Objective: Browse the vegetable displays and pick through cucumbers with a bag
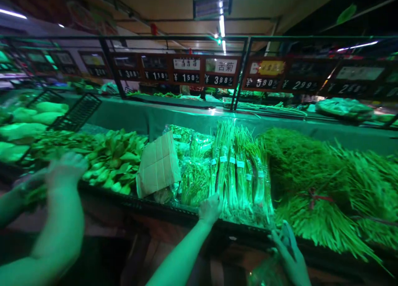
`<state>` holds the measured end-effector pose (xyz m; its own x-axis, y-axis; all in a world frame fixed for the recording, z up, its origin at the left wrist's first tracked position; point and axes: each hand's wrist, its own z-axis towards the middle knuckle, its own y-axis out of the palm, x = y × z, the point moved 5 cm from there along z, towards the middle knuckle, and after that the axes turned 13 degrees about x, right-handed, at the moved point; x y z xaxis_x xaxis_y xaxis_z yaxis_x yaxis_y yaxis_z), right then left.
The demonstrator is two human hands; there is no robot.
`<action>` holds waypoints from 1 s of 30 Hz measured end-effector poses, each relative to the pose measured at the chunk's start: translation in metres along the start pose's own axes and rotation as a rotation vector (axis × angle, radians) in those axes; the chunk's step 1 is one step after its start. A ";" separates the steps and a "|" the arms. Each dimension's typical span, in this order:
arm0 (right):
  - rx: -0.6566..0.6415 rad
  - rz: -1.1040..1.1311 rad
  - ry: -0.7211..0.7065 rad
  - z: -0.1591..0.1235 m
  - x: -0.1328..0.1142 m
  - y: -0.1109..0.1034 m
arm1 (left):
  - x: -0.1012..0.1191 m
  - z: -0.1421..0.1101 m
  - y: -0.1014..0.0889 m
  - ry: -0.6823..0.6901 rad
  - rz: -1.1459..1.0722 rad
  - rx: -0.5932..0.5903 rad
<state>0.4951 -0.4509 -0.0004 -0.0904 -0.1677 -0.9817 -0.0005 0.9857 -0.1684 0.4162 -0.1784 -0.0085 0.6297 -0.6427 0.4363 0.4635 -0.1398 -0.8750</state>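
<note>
The left hand (210, 209) rests at the near edge of the display desk (133, 203), its fingers bent down onto the lower ends of the bagged green onions (239, 174). It looks to be touching them, but whether it grips them is hard to tell. These long bundles stand in a row between a heap of packed greens and the loose tied bunches, their long axis running from the near edge toward the far side of the desk. The left hand is the nearer of the two. The right hand (287, 253) is closed on a clear plastic bag (267, 273), just past the row's near right corner and off the desk's edge.

At the left end of the desk, another pair of hands (65, 169), apparently someone else's, works around a dark green bunch (34, 194) near the leafy greens (115, 161). A brown cardboard sheet (158, 165) leans on the packed greens. Strong green light flattens every colour, so the vegetables are hard to identify. The small white labels are unreadable, and the bag's contents, if any, cannot be made out. The frame cuts off the lower arms.
</note>
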 end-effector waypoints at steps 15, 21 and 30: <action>-0.502 -0.286 -0.482 -0.014 -0.121 0.154 | 0.002 0.001 -0.005 0.092 0.055 -0.076; -0.253 -0.110 -0.227 0.043 -0.130 0.120 | 0.006 0.004 -0.004 0.079 0.126 -0.022; -0.338 0.095 -0.230 0.024 -0.127 0.127 | 0.005 0.005 -0.005 0.188 0.181 -0.029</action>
<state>0.5309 -0.3044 0.1010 0.1187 -0.0371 -0.9922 -0.3336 0.9397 -0.0751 0.4198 -0.1773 -0.0013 0.5730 -0.7873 0.2277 0.3342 -0.0292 -0.9421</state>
